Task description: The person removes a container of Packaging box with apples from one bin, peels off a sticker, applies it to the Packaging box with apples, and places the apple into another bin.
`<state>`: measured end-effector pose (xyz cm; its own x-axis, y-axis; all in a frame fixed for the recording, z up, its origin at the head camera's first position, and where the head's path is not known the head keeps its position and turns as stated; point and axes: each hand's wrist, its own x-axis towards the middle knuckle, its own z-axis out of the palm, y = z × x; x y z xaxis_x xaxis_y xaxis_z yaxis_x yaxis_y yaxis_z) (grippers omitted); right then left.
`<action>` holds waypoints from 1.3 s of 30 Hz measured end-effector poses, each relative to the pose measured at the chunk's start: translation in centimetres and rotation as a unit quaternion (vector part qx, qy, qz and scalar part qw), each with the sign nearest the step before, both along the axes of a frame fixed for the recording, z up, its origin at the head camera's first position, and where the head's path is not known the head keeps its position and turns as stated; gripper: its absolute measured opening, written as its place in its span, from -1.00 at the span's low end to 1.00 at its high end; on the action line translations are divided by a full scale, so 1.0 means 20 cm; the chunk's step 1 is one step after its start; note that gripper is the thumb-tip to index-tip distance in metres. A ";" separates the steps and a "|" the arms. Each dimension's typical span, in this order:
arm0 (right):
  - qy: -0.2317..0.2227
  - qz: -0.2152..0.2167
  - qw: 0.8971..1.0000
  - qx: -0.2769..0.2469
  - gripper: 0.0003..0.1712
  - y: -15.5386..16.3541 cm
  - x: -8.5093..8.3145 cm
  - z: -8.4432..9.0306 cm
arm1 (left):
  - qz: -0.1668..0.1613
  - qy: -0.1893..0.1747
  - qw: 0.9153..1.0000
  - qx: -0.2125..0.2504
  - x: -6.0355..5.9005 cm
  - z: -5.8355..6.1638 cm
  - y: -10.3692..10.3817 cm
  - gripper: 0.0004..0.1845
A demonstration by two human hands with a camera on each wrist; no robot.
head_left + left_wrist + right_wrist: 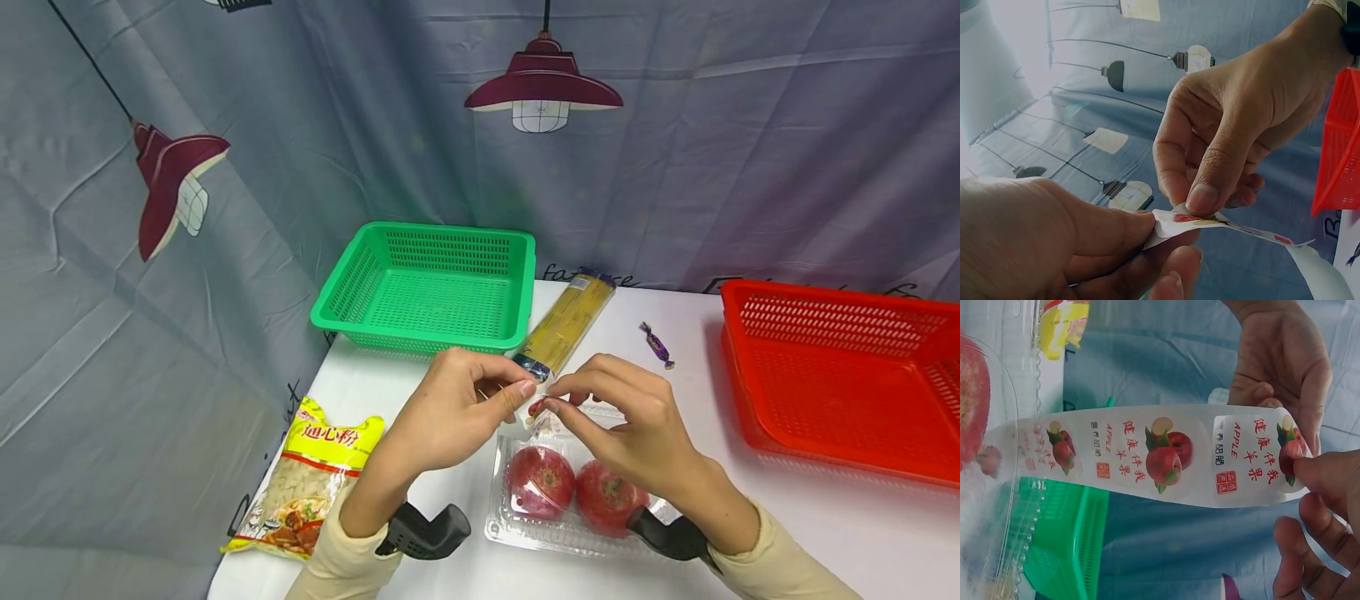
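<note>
A white strip of apple stickers [1194,459], printed with red apples and the word APPLE, stretches between the hands and the clear plastic box. My left hand [450,412] pinches the strip's free end between thumb and fingers. From the other side, my right hand [630,421] pinches the end sticker with thumb and index finger, close to the left fingertips. Just below both hands is the clear plastic box [517,537], which holds two red apples, one on the left [542,482] and one on the right [609,500]. The right wrist partly covers the right apple.
A green basket [450,346] stands behind the left hand, with a long pack of yellow noodles [573,321] beside it. One purple wrapped candy [657,346] lies farther right, near a red basket [832,400]. To the left lies a yellow bag of macaroni [307,483].
</note>
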<state>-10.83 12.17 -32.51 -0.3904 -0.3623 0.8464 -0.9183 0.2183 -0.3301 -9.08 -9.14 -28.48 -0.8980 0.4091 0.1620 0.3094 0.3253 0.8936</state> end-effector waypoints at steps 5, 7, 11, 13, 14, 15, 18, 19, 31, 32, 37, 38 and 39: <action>-0.001 0.009 1.000 0.000 -0.77 0.00 0.00 -0.01 | -0.001 -0.001 1.000 0.004 -0.01 0.00 0.00 -0.88; 0.000 0.013 1.000 0.001 -0.77 0.00 0.00 -0.01 | -0.001 0.000 1.000 0.003 -0.01 0.00 0.00 -0.88; -0.001 0.020 1.000 0.011 -0.77 0.00 0.00 -0.02 | 0.010 -0.003 1.000 -0.010 -0.03 -0.01 0.00 -0.89; -0.004 0.023 1.000 0.015 -0.78 0.01 0.00 -0.02 | 0.018 -0.005 1.000 -0.017 -0.03 -0.02 -0.01 -0.89; -0.006 0.024 1.000 0.016 -0.78 0.01 0.00 -0.03 | 0.023 -0.008 1.000 -0.019 -0.03 -0.02 -0.01 -0.89; -0.007 0.024 1.000 0.016 -0.78 0.01 0.00 -0.03 | 0.027 -0.010 0.999 -0.019 -0.04 -0.02 -0.01 -0.88; -0.013 0.022 1.000 0.015 -0.79 0.01 0.00 -0.03 | 0.038 -0.011 0.999 -0.017 -0.04 -0.03 -0.02 -0.88; -0.015 0.020 1.000 0.014 -0.79 0.01 0.00 -0.04 | 0.042 -0.009 0.999 -0.015 -0.04 -0.03 -0.02 -0.88; -0.034 0.026 0.999 0.000 -0.84 0.03 0.02 -0.05 | 0.089 0.002 0.996 -0.011 -0.11 -0.11 -0.07 -0.89; -0.035 0.027 0.999 -0.001 -0.85 0.03 0.02 -0.05 | 0.093 0.000 0.996 -0.012 -0.12 -0.12 -0.08 -0.89; -0.044 0.028 0.999 -0.003 -0.87 0.04 0.03 -0.06 | 0.121 -0.011 0.993 -0.012 -0.14 -0.16 -0.12 -0.89; -0.045 0.028 0.999 -0.003 -0.88 0.04 0.03 -0.06 | 0.126 -0.012 0.992 -0.014 -0.15 -0.18 -0.13 -0.89; -0.047 0.027 0.999 -0.003 -0.88 0.04 0.03 -0.07 | 0.132 -0.013 0.991 -0.015 -0.15 -0.19 -0.15 -0.89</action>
<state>-10.26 13.06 -33.85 -0.4481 -0.3793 0.8095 -0.8937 0.1663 -0.4168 -12.15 -12.06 -32.30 -0.9781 0.1636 0.1286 0.1868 0.4175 0.8893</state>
